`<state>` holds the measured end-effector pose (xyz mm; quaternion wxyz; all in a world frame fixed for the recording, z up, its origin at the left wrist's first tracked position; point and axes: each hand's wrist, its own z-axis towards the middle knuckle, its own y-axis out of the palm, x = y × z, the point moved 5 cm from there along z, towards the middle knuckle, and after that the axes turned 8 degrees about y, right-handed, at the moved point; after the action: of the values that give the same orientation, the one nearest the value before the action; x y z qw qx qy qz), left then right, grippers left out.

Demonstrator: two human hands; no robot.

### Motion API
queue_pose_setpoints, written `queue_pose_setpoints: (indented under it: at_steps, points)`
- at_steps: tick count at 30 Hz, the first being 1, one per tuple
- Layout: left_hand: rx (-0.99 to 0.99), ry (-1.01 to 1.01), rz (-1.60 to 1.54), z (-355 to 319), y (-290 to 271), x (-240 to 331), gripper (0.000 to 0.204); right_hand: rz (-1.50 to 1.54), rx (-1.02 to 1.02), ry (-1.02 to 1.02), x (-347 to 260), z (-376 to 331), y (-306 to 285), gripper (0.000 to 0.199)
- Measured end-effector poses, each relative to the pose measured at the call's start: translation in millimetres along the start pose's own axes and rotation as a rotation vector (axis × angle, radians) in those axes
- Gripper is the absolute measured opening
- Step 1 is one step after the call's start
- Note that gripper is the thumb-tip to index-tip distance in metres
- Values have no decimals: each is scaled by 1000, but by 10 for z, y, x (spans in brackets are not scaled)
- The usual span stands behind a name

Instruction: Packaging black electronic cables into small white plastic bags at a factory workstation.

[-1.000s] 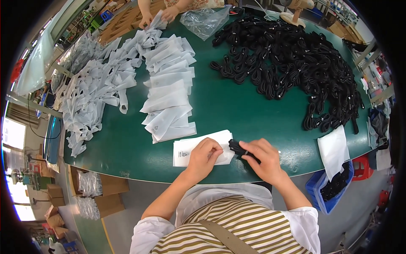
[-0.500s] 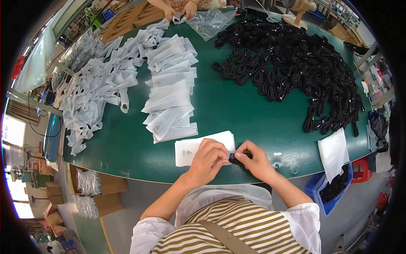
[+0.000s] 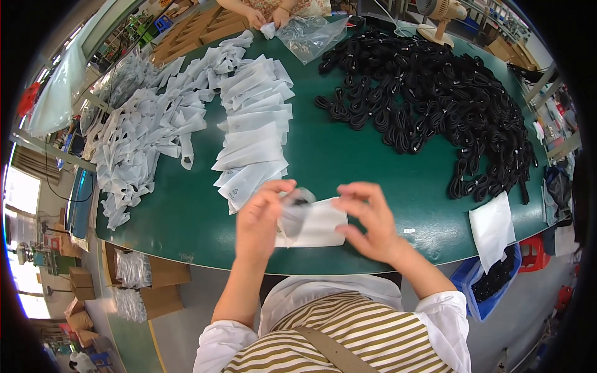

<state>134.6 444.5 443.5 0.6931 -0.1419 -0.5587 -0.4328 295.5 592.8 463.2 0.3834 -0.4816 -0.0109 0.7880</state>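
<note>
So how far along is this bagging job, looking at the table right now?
Early on, by the look of it. The left hand lifts a small white bag with something dark at its mouth; the picture is too blurred to tell what. The right hand is open beside it. A big heap of black coiled cables lies loose and a fan of flat bags lies unused. No filled bags are clearly visible.

Bag stacks [image 3: 252, 133] left on table [image 3: 348, 155], cable heap [image 3: 435, 105] right, hands [image 3: 320, 221] at near edge.
</note>
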Motion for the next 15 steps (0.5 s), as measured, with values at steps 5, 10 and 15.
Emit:
queue_pose_setpoints:
  at_steps: [5, 10, 15]
  points:
    - [171, 165, -153, 420, -302, 541, 29, -642, 336, 224, 769, 221, -644, 34]
    - [247, 265, 17, 856, -612, 618, 28, -980, 401, 376, 1540, 75, -1060, 34]
    - [501, 324, 372, 1285, -1383, 561, 21, -1060, 352, 482, 1574, 45, -1039, 33]
